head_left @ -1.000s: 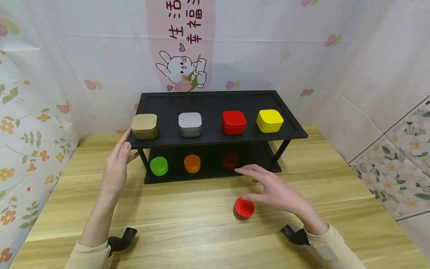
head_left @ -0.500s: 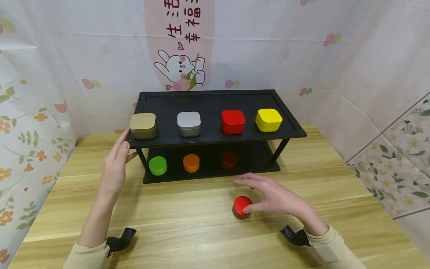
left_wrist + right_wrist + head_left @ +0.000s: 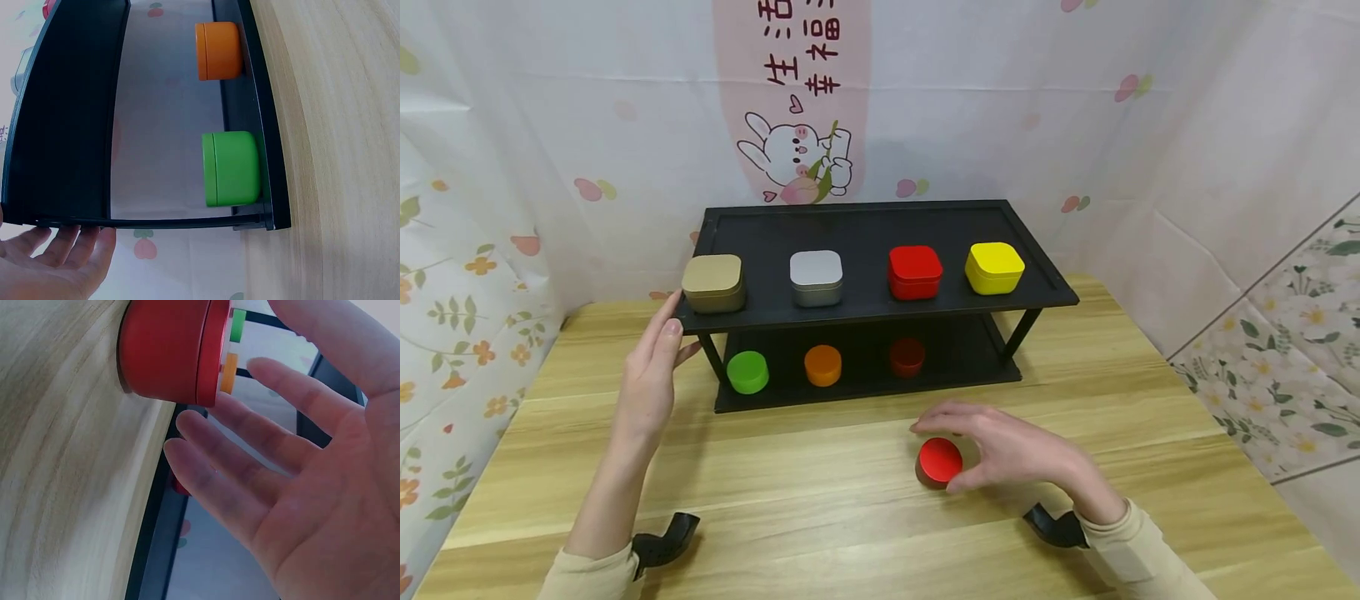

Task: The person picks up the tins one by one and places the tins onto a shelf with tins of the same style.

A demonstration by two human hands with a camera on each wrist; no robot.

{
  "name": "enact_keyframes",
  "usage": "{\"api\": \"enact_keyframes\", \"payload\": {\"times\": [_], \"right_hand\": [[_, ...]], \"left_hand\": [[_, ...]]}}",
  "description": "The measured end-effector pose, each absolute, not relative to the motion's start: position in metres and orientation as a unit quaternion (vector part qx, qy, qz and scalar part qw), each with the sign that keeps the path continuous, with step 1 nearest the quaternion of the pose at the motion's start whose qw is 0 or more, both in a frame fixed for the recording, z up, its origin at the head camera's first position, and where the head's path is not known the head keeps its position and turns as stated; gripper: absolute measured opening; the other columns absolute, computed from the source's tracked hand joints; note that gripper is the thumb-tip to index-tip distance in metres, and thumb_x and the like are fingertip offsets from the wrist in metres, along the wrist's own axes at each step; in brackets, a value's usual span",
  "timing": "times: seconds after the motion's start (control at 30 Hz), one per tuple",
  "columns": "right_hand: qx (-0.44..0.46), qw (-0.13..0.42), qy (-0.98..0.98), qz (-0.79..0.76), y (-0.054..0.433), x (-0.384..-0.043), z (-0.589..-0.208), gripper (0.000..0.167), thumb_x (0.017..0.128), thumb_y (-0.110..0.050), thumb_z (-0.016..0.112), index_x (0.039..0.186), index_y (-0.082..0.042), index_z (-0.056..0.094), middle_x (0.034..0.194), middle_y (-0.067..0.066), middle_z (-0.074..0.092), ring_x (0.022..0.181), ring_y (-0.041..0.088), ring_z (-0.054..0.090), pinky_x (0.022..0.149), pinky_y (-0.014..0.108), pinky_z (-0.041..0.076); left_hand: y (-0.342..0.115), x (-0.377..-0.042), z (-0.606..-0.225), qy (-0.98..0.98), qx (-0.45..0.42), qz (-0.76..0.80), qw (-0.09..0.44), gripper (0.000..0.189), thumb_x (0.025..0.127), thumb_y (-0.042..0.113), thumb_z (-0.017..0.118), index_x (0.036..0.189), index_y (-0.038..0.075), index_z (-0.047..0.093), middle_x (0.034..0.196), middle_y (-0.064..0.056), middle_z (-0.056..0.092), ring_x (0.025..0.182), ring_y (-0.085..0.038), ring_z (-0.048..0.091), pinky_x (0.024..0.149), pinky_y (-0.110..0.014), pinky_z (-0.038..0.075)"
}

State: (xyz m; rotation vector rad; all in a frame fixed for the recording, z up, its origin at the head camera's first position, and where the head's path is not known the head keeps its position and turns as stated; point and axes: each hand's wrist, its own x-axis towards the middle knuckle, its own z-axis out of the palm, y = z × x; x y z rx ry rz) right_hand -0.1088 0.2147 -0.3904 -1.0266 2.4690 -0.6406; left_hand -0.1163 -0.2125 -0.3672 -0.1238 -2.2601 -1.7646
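Observation:
My left hand (image 3: 651, 375) holds the left front corner of a black two-tier shelf (image 3: 865, 225). In the left wrist view its fingers (image 3: 81, 250) lie against the end of the top board, and the thumb is mostly cut off. A round red tin (image 3: 940, 461) with a lid stands upright on the table in front of the shelf. My right hand (image 3: 1011, 446) hovers beside it, thumb on the near side and fingers on the far side. In the right wrist view the fingers are loosely spread; whether any fingertip touches the red tin (image 3: 172, 350) is hard to tell.
Tan (image 3: 713, 283), silver (image 3: 816, 277), red (image 3: 915, 272) and yellow (image 3: 995, 267) square tins line the top tier. Green (image 3: 747, 372), orange (image 3: 823, 365) and dark red (image 3: 907, 357) round tins sit below. The wooden table (image 3: 805, 500) meets a patterned cloth behind.
My right hand has drawn back from the shelf's lower tier, and its thumb and fingers now stand around the red tin. My left hand stays at the shelf corner.

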Motion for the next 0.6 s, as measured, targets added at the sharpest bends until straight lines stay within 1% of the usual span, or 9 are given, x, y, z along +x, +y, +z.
{"api": "enact_keyframes", "payload": {"times": [0.27, 0.43, 0.6], "right_hand": [[-0.371, 0.209, 0.875, -0.23, 0.2107, -0.1088, -0.3938, 0.062, 0.084, -0.024, 0.085, 0.141, -0.023, 0.062, 0.143, -0.008, 0.06, 0.129, 0.017, 0.056, 0.107, 0.036, 0.056], [-0.378, 0.211, 0.87, -0.235, 0.2093, -0.1096, -0.3968, 0.057, 0.084, -0.021, 0.085, 0.137, -0.025, 0.064, 0.136, -0.01, 0.062, 0.12, 0.012, 0.057, 0.101, 0.028, 0.056], [-0.387, 0.211, 0.865, -0.239, 0.2102, -0.1093, -0.3996, 0.052, 0.085, -0.019, 0.084, 0.134, -0.027, 0.066, 0.13, -0.011, 0.064, 0.113, 0.008, 0.057, 0.096, 0.024, 0.056]], "left_hand": [[-0.2133, -0.1149, -0.3668, -0.782, -0.044, -0.606, 0.138, 0.054, 0.112, 0.043, 0.034, 0.163, 0.025, 0.032, 0.169, -0.005, 0.032, 0.143, -0.005, 0.042, 0.099, -0.003, 0.047], [-0.2134, -0.1144, -0.3662, -0.78, -0.044, -0.609, 0.138, 0.054, 0.112, 0.042, 0.034, 0.162, 0.024, 0.033, 0.169, -0.005, 0.032, 0.142, -0.003, 0.043, 0.098, -0.004, 0.047], [-0.213, -0.1151, -0.3678, -0.77, -0.045, -0.622, 0.134, 0.054, 0.112, 0.042, 0.036, 0.162, 0.023, 0.033, 0.169, -0.007, 0.031, 0.142, -0.004, 0.044, 0.098, -0.004, 0.048]]}}
